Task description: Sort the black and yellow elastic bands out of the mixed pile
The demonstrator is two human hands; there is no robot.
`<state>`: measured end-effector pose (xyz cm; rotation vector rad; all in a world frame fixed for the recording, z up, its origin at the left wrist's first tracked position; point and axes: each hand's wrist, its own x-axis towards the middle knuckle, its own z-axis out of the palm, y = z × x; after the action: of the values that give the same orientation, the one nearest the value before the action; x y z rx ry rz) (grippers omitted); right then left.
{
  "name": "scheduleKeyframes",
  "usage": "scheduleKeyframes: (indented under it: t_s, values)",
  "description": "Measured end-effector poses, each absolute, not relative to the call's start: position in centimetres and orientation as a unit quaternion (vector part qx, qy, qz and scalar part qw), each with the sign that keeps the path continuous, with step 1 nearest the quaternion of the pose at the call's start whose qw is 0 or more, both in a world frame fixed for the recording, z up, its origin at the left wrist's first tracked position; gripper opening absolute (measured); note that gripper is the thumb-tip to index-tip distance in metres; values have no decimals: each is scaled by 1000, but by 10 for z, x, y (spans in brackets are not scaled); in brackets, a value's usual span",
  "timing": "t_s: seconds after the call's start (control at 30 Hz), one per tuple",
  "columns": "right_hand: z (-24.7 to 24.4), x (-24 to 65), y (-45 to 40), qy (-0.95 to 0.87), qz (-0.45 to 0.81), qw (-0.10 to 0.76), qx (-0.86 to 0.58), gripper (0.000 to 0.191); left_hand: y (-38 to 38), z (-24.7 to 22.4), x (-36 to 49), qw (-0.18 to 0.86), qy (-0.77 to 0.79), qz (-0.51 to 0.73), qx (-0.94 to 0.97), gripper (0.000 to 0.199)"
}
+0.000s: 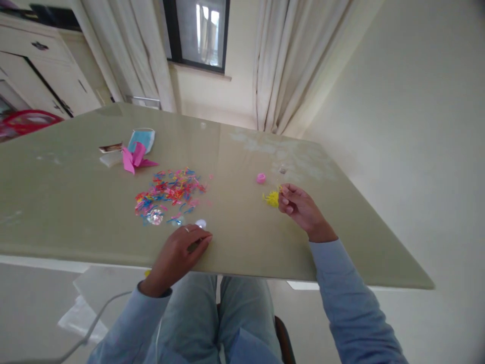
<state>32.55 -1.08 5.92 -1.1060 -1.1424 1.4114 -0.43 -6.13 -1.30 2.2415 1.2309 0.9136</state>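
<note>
My left hand (181, 255) rests near the table's front edge, its thumb and fingertips pressed together. Anything between them is hidden. Just behind its fingers lies a small whitish disc (200, 223). Further back spreads a heap of small thin strips (172, 188) in red, pink, blue and orange, with a shiny clear round piece (155, 216) at its front. Over on the right, my right hand (301, 207) is closed in a pinch beside a little pile of yellow strips (272, 198). What its fingertips hold is too small to name. A pink ring-like piece (261, 178) lies behind that pile.
At the back left of the table (242, 237) are a blue face mask (142, 139), a pink folded paper shape (136, 157) and a whitish block (111, 159). A small clear piece (282, 170) lies beyond my right hand. Curtains (280, 65) and a wall border the table.
</note>
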Motion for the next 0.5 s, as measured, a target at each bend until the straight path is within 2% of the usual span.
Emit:
scheduleKeyframes:
  t_s: [0.1, 0.23, 0.4, 0.5]
  values:
    - [56, 345, -15, -459, 572, 501, -458, 39, -61, -16, -5, 203, 449, 338, 802, 27]
    - [44, 353, -10, -500, 522, 474, -504, 34, -59, -17, -4, 191, 455, 342, 800, 27]
    - [23, 353, 6, -635, 228, 370, -639, 20, -59, -15, -3, 182, 466, 334, 799, 26]
    - [16, 352, 8, -678, 135, 313, -651, 17, -60, -15, -4, 177, 474, 329, 798, 26]
